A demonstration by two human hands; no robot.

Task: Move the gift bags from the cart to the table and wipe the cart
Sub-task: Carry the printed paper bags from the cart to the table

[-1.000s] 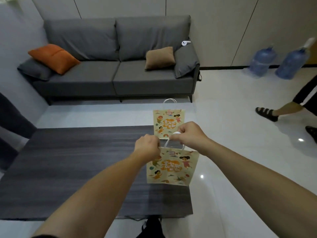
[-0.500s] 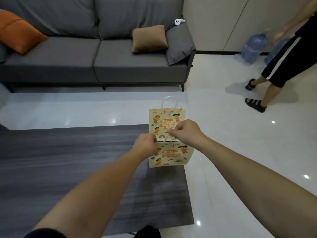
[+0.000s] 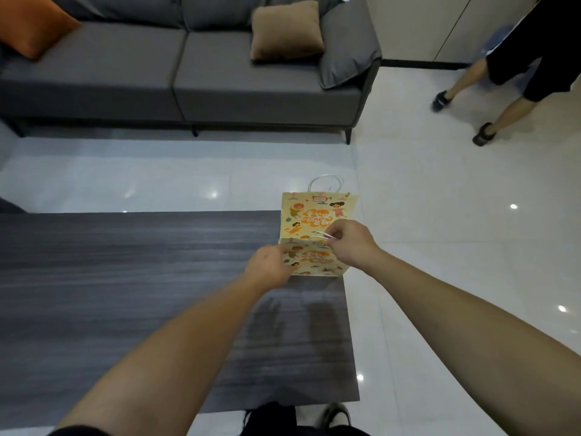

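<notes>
I'm setting the near gift bag [image 3: 314,259] on the counter [image 3: 141,278] at mid-frame, just before the far bag [image 3: 317,215]. My right hand [image 3: 352,243] pinches its white handle; my left hand [image 3: 267,269] seems to grip its edge. Next: let go once it stands.

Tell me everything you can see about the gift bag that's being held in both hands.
The near gift bag is pale yellow paper printed with cartoon children and orange lettering, with thin white cord handles. It stands at the right end of the dark table, just before a second gift bag of the same print. The left hand grips its left top edge; the right hand pinches its handles.
</notes>
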